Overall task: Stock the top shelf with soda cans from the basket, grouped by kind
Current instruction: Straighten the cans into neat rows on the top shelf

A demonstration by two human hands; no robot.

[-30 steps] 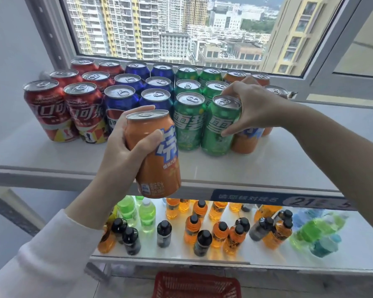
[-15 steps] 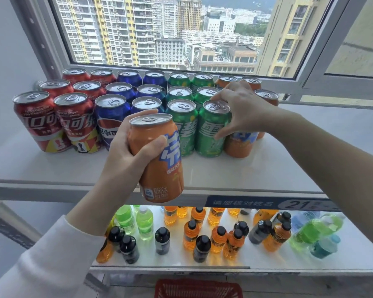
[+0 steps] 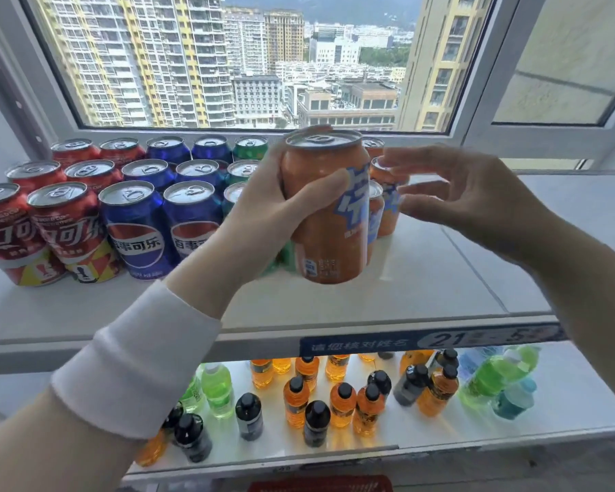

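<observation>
The top shelf (image 3: 441,278) below the window carries red, blue, green and orange cans in rows; the left hand (image 3: 274,211) grips an orange can (image 3: 325,214) above it; the right hand (image 3: 465,193) hovers beside, fingers spread, empty.

White long sleeve (image 3: 132,356), plain cuff (image 3: 189,310) by left hand (image 3: 263,214), right forearm (image 3: 583,300) bare

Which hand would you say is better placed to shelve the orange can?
The left hand: it grips the orange can by the shelved orange cans; the right hand is open, empty.
</observation>
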